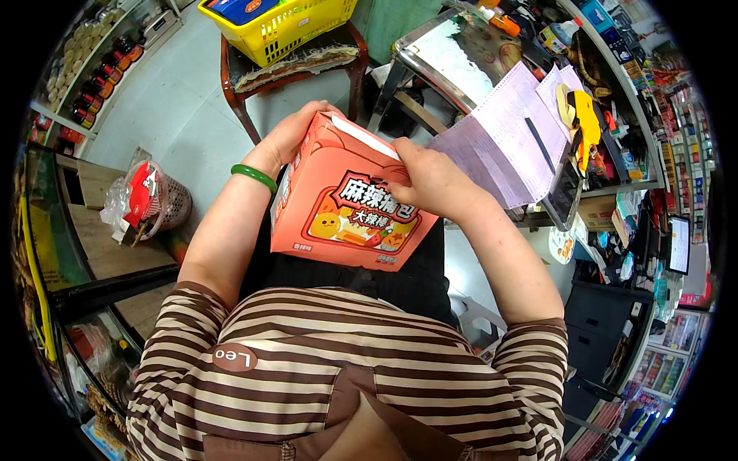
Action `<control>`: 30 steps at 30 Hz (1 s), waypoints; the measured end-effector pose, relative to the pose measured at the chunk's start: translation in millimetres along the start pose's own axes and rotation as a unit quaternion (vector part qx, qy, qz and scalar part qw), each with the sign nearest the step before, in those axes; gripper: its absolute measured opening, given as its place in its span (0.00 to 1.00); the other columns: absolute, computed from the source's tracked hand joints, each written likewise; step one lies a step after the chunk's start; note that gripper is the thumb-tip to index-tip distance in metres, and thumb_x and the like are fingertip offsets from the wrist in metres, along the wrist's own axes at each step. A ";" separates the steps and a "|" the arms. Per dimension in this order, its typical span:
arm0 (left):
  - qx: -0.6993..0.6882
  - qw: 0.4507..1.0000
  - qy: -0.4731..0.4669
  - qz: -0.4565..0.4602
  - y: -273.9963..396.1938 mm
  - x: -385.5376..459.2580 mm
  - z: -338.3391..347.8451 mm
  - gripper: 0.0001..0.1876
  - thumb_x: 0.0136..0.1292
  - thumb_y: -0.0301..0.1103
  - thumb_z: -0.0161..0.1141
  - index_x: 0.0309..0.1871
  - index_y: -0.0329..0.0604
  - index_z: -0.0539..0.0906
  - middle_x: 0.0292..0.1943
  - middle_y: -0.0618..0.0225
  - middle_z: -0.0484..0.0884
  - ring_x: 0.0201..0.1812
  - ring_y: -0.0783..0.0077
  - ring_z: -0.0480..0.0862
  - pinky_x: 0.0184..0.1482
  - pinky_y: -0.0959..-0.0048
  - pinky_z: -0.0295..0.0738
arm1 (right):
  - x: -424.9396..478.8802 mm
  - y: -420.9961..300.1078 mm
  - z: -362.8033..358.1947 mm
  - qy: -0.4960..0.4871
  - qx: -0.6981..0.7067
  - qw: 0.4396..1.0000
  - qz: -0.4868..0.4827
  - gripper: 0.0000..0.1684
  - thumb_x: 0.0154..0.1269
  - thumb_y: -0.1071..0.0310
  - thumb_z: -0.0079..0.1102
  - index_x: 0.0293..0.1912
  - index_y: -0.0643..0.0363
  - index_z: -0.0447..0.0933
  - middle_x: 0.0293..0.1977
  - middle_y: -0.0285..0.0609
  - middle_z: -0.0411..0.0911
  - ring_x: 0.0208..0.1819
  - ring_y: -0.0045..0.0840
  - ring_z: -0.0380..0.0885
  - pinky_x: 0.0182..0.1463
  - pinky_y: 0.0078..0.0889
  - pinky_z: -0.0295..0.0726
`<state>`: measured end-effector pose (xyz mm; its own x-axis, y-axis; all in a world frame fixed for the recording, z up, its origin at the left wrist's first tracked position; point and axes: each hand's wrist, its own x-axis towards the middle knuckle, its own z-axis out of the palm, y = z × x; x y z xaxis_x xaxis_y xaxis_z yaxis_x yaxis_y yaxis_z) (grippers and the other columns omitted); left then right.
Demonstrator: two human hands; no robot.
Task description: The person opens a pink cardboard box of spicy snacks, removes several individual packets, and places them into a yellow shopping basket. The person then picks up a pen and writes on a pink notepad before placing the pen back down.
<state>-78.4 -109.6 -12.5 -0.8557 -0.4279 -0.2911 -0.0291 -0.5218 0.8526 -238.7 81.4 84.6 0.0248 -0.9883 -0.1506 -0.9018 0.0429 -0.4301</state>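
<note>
An orange-pink cardboard snack box (pixel 323 196) with printed writing and cartoon food pictures rests tilted over my lap. My left hand (pixel 297 131) grips its far left side, fingers out of sight behind the box; a green bangle (pixel 253 177) circles that wrist. At the far right top edge, my right hand (pixel 429 176) holds the box with the thumb on its front. Between the hands, a pale strip (pixel 366 137) shows along the top edge. The inside of the box is hidden from me.
A yellow plastic basket (pixel 282 29) sits on a worn wooden chair (pixel 294 69) ahead. To the right, printed sheets (pixel 490 144), a black pen (pixel 540 144) and a yellow tape dispenser (pixel 585 124) lie on a cluttered table. A filled waste basket (pixel 176 201) stands left on the floor.
</note>
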 end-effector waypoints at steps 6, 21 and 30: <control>0.007 1.000 -0.011 0.011 0.9 -2.7 2.8 0.21 0.68 0.47 0.40 0.41 0.40 0.77 0.38 0.66 0.80 0.39 0.74 0.81 0.45 0.75 0.77 | 5.6 -13.7 -1.7 0.005 -0.049 0.998 0.028 0.24 0.47 0.62 0.64 0.37 0.67 0.65 0.26 0.58 0.77 0.32 0.50 0.78 0.37 0.45 0.78; 0.000 1.000 -0.007 -0.003 1.4 -5.8 5.4 0.20 0.68 0.46 0.39 0.42 0.39 0.77 0.38 0.64 0.81 0.39 0.74 0.81 0.46 0.76 0.76 | 12.6 -25.7 24.8 0.077 -0.116 0.986 0.097 0.21 0.45 0.66 0.63 0.36 0.65 0.65 0.23 0.53 0.78 0.28 0.45 0.80 0.32 0.42 0.79; 0.003 1.000 -0.004 0.011 0.0 -5.7 2.6 0.21 0.69 0.47 0.39 0.42 0.38 0.76 0.38 0.63 0.80 0.40 0.73 0.81 0.46 0.74 0.76 | 0.0 -6.7 -11.0 -0.063 0.067 0.994 0.059 0.25 0.51 0.66 0.60 0.45 0.68 0.63 0.34 0.63 0.76 0.41 0.51 0.76 0.45 0.45 0.74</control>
<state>-74.9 -105.2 -9.7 -0.8605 -0.4325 -0.2692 -0.0137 -0.5085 0.8609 -237.4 79.6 97.3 -0.0164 -0.9497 -0.3129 -0.8357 0.1848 -0.5172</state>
